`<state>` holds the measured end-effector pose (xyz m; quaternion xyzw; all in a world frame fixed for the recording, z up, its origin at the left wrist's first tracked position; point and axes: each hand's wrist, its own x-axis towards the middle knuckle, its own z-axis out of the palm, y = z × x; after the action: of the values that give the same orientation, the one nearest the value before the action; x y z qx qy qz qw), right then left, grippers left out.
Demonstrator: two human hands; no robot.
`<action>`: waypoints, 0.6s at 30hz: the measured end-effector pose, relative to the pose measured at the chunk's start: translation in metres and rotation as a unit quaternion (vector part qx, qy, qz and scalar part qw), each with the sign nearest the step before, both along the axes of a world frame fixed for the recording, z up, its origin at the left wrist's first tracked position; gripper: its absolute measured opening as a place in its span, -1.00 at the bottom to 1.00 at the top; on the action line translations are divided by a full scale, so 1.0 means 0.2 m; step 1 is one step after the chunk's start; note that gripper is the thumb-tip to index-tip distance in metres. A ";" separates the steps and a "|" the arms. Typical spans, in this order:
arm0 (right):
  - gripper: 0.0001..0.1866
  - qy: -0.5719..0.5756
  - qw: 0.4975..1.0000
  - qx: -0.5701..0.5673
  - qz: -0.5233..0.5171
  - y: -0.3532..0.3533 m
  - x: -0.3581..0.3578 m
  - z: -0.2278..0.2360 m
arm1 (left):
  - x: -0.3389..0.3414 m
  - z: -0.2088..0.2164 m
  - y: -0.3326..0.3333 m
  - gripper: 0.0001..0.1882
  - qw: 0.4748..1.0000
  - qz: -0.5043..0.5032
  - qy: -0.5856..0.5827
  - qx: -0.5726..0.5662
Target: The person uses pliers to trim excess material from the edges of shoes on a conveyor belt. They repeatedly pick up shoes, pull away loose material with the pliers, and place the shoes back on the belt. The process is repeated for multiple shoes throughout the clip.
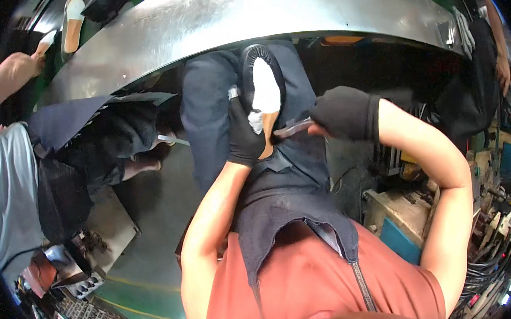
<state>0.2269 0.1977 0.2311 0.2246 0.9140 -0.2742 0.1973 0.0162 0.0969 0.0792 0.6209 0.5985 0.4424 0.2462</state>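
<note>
Right now my left hand (245, 137), in a black glove, is closed around a shoe upper on its last (263, 93) at the centre of the frame, thumb and fingers wrapped about the lower end where the tan insole shows; the black upper curves around a white patch, toe pointing to the top of the picture. My right hand (345, 113), also gloved in black, is clenched on a slim metal tool (294, 127) that looks like pincers or a knife; I cannot tell which. Its tip meets the shoe's edge just right of my left thumb. I judge the step in hand to be working the upper's margin at the heel end, pulling or trimming it against the insole. The next move, as I read it, calls for a steady left-hand grip so the shoe does not twist, and a short, controlled stroke of the tool along the edge rather than into the glove beside it. Below the hands lies my dark apron (288, 199) over a rust-coloured shirt (313, 281). Above them a curved steel conveyor table (208, 19) arcs across the top of the frame, with a second shoe sole (72, 24) lying on it at the upper left. A co-worker's arm (6, 80) reaches in at the far left, and a cluttered workbench (404, 214) sits at the lower right.
</note>
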 end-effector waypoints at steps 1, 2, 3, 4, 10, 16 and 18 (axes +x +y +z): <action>-0.66 -0.032 0.999 0.010 -0.009 -0.05 -0.11 0.12 | 0.00 -0.04 0.01 -0.34 0.999 0.009 0.033 -0.006; -0.68 -0.063 0.998 0.015 -0.016 -0.14 -0.21 0.19 | -0.01 -0.06 -0.02 -0.32 0.999 0.014 0.033 -0.020; -0.73 -0.018 0.996 0.087 -0.022 -0.30 -0.25 0.16 | 0.00 -0.08 -0.02 -0.30 0.999 0.010 0.028 -0.030; -0.77 0.030 0.985 0.165 -0.027 -0.43 -0.28 0.14 | 0.00 -0.10 0.00 -0.29 0.999 0.001 -0.008 -0.036; -0.69 0.233 0.968 -0.088 -0.021 -0.34 -0.13 -0.22 | -0.18 -0.23 0.03 -0.46 0.970 -0.126 -0.200 0.060; -0.66 0.120 0.923 -0.172 -0.321 -0.34 0.11 -0.26 | -0.13 0.16 0.11 -0.46 0.838 -0.029 -0.443 -0.318; -0.65 0.072 0.924 -0.205 -0.315 -0.24 0.10 -0.18 | -0.08 0.18 0.10 -0.45 0.846 -0.049 -0.447 -0.287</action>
<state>0.2461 0.1506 0.1949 0.4348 0.7319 -0.5192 0.0758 0.0008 0.1177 0.1158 0.2860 0.4932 0.4676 0.6755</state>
